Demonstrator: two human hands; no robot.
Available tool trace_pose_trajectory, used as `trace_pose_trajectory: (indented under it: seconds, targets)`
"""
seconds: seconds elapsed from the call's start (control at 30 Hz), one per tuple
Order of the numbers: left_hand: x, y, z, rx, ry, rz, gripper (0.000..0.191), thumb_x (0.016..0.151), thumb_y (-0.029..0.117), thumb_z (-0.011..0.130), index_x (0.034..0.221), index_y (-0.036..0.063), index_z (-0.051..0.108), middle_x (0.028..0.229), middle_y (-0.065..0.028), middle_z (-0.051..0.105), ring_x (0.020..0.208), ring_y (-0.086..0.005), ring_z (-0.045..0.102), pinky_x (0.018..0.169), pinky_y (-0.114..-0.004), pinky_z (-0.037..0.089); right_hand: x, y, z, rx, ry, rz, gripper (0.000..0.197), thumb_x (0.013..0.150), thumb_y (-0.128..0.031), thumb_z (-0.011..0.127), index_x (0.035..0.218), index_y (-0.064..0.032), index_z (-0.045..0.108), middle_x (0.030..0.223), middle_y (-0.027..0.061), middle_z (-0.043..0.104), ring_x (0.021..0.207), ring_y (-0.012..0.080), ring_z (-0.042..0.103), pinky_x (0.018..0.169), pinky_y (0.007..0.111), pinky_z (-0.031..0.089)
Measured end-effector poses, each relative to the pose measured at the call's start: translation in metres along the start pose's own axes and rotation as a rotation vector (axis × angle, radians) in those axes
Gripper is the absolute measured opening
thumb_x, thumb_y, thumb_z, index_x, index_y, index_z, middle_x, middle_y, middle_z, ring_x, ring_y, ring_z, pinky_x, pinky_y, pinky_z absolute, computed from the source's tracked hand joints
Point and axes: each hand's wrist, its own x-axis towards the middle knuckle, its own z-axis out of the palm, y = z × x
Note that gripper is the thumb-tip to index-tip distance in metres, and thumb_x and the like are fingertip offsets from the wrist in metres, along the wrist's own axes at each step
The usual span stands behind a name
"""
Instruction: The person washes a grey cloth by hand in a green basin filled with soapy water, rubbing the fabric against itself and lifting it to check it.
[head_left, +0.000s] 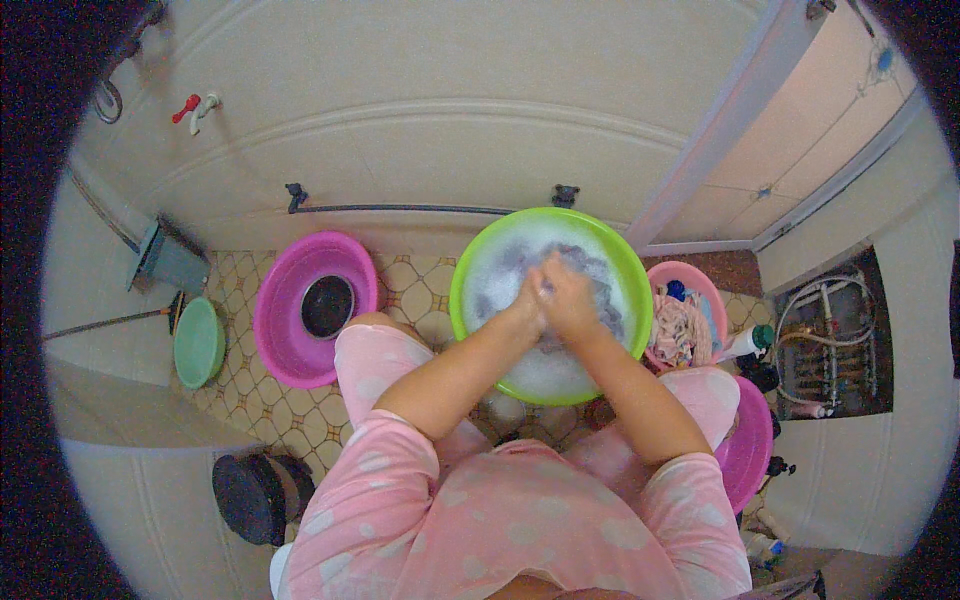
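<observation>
In front of me stands a lime-green basin (645, 300) of white suds (551, 375), with a wet grey cloth (611, 300) bunched in it. My left hand (529, 298) and my right hand (570, 298) press together over the basin's middle, both blurred. Their fingers are curled on the cloth, a little of which shows between them. Foam and the hands themselves hide most of what they grip.
Left, a magenta basin (274, 315) holds a dark round-bottomed bowl (328, 306); beyond it is a mint-green basin (199, 343). Right, a pink basin (724, 315) holds crumpled clothes (675, 330), beside a white bottle (742, 343). Another magenta basin (750, 457) is near my right knee.
</observation>
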Motion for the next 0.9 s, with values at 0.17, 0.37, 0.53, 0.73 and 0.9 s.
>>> trace_pose_trajectory:
  seconds: [0.17, 0.37, 0.53, 0.73, 0.9]
  targets:
    - [-0.030, 0.086, 0.063, -0.449, 0.049, -0.647, 0.036, 0.086, 0.032, 0.045, 0.109, 0.0055, 0.052, 0.110, -0.0115, 0.055, 0.100, -0.0265, 0.052, 0.084, -0.042, 0.041, 0.013, 0.034, -0.020, 0.077, 0.149, 0.259, 0.026, 0.082, -0.026, 0.052, 0.076, -0.0009, 0.052, 0.078, 0.0225, 0.056, 0.070, 0.0390, 0.055, 0.062, 0.045, 0.042]
    - [-0.001, 0.018, -0.009, -0.686, -0.001, -0.463, 0.039, 0.085, 0.041, 0.046, 0.106, 0.0087, 0.053, 0.102, -0.0081, 0.057, 0.090, -0.0236, 0.055, 0.078, -0.040, 0.045, -0.007, -0.026, 0.002, -0.076, -0.064, -0.068, 0.024, 0.083, -0.026, 0.048, 0.080, -0.0030, 0.054, 0.083, 0.0206, 0.057, 0.073, 0.0378, 0.056, 0.063, 0.047, 0.044]
    - [-0.040, 0.103, 0.067, -0.246, 0.133, -0.557, 0.040, 0.085, 0.044, 0.044, 0.107, 0.0106, 0.052, 0.103, -0.0062, 0.057, 0.090, -0.0207, 0.056, 0.077, -0.038, 0.046, 0.012, 0.027, -0.014, -0.037, 0.147, 0.104, 0.023, 0.081, -0.024, 0.053, 0.075, -0.0015, 0.051, 0.073, 0.0197, 0.056, 0.066, 0.0389, 0.054, 0.060, 0.045, 0.041]
    - [-0.017, 0.074, 0.032, -0.349, 0.042, -0.638, 0.037, 0.086, 0.035, 0.045, 0.109, 0.0068, 0.053, 0.105, -0.0104, 0.058, 0.092, -0.0263, 0.056, 0.082, -0.042, 0.044, -0.006, -0.006, -0.006, -0.136, -0.014, 0.003, 0.025, 0.081, -0.027, 0.048, 0.086, -0.0033, 0.056, 0.082, 0.0172, 0.058, 0.075, 0.0371, 0.056, 0.067, 0.047, 0.044]
    - [-0.012, 0.048, 0.024, -0.254, 0.061, -0.442, 0.035, 0.087, 0.035, 0.042, 0.106, 0.0091, 0.056, 0.102, -0.0091, 0.060, 0.091, -0.0255, 0.058, 0.083, -0.041, 0.044, -0.007, 0.016, 0.003, 0.038, 0.184, -0.151, 0.019, 0.079, -0.019, 0.057, 0.071, -0.0031, 0.051, 0.072, 0.0169, 0.056, 0.066, 0.0345, 0.054, 0.057, 0.041, 0.043]
